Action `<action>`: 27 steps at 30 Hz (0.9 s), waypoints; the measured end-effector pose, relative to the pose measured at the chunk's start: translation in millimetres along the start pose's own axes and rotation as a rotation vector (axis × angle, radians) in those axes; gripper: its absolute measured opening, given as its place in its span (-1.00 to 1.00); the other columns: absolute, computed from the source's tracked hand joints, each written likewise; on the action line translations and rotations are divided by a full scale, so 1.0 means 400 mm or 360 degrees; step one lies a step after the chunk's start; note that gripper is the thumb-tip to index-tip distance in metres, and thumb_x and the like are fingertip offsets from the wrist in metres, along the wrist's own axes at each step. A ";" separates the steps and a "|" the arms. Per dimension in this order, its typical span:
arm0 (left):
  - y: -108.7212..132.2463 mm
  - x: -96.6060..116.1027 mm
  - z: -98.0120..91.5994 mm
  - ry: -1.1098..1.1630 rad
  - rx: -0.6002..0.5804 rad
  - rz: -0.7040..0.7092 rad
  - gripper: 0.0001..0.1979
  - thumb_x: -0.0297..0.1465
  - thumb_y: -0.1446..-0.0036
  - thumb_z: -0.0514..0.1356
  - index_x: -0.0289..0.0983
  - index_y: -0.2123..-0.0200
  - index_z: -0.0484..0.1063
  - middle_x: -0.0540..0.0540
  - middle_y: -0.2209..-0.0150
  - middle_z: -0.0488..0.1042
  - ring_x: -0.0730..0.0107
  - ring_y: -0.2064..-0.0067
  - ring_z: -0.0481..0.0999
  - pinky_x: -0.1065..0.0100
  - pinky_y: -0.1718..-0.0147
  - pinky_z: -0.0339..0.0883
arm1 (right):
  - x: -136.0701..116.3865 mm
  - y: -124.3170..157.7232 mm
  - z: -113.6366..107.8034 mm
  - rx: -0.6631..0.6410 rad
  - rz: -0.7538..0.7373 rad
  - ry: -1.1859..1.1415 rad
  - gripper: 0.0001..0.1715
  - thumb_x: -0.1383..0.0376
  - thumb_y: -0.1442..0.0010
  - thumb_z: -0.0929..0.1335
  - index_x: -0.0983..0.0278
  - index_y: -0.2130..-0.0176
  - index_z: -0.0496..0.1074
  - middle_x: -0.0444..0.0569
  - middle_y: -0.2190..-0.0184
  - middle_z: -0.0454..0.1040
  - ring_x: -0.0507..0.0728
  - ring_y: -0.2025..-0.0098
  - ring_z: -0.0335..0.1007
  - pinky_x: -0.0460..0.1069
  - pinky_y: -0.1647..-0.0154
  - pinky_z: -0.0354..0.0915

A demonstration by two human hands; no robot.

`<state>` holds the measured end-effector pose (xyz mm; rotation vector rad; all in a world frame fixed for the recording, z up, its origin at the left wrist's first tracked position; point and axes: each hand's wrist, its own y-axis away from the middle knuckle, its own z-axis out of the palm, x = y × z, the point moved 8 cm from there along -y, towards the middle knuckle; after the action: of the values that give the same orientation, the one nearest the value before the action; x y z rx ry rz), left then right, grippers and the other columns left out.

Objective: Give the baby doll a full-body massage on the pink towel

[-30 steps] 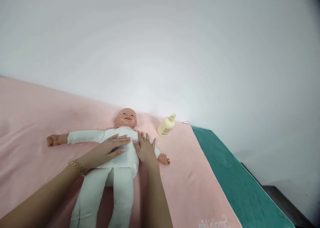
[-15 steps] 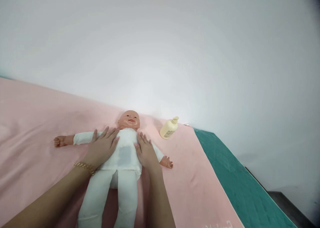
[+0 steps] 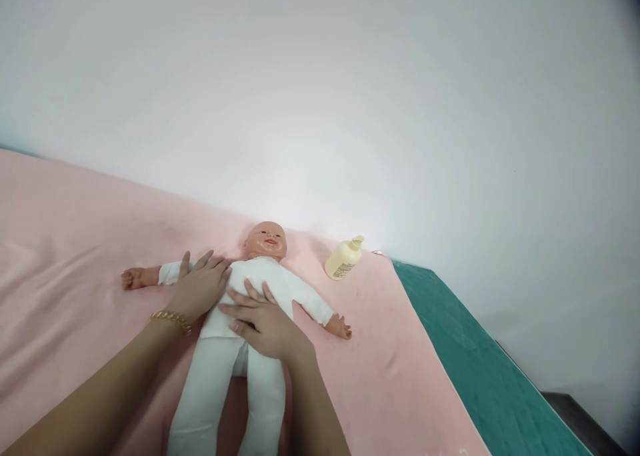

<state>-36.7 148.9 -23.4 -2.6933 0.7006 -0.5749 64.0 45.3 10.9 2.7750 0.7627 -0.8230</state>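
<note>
A baby doll (image 3: 287, 287) with a white cloth body lies on its back, head toward the wall and arms spread out. Flat against its side, near the armpit at the left of the picture, rests my left hand (image 3: 203, 288), fingers apart; a gold bracelet (image 3: 171, 319) circles that wrist. Across the doll's belly lies my right hand (image 3: 263, 319), open with spread fingers pointing up and left. It covers the grey patch on the doll's front. Neither hand grips anything.
A pale yellow pump bottle (image 3: 343, 259) stands to the right of the doll's head, close to the white wall (image 3: 320, 109). Beneath everything is a pink cloth (image 3: 380, 349), with a green surface (image 3: 480, 349) showing along its right edge.
My right hand has moved from the doll's right-hand side inward and down onto its belly. My left hand stays at the other side. The whole view has shifted slightly.
</note>
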 end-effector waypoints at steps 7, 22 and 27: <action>-0.001 -0.007 0.003 -0.0004 0.0004 -0.0072 -0.51 -0.31 -0.29 -0.18 -0.23 -0.04 0.48 -0.29 -0.10 0.49 -0.17 -0.27 0.28 -0.36 -0.25 -0.30 | 0.089 -0.002 -0.026 0.0183 0.0421 0.0043 -0.22 -0.12 -0.37 0.10 0.10 -0.42 -0.11 -0.17 -0.45 -0.27 0.18 -0.49 -0.50 0.30 -0.43 -0.49; 0.006 0.090 -0.028 0.0265 -0.0076 0.0183 -0.52 -0.18 -0.34 -0.09 -0.20 -0.18 0.38 -0.19 -0.23 0.38 -0.01 -0.34 0.19 -0.22 -0.31 -0.21 | 0.219 0.073 -0.060 0.0162 0.1019 0.0127 -0.29 -0.03 -0.42 0.02 0.12 -0.43 -0.17 -0.10 -0.45 -0.25 0.29 -0.48 -0.46 0.47 -0.35 -0.55; 0.077 0.249 -0.035 0.0639 -0.0627 0.0823 -0.58 -0.20 -0.38 -0.03 -0.16 -0.17 0.41 -0.10 -0.22 0.40 0.24 -0.31 0.26 0.07 -0.36 -0.09 | 0.229 0.090 -0.075 0.0169 0.1011 0.0143 -0.34 0.08 -0.44 0.01 0.17 -0.43 -0.11 -0.05 -0.45 -0.20 0.23 -0.48 -0.45 0.39 -0.40 -0.48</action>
<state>24.8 69.2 7.4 -2.5697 1.7082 -0.9168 162.5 61.8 -13.8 2.8776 -0.1737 -0.6200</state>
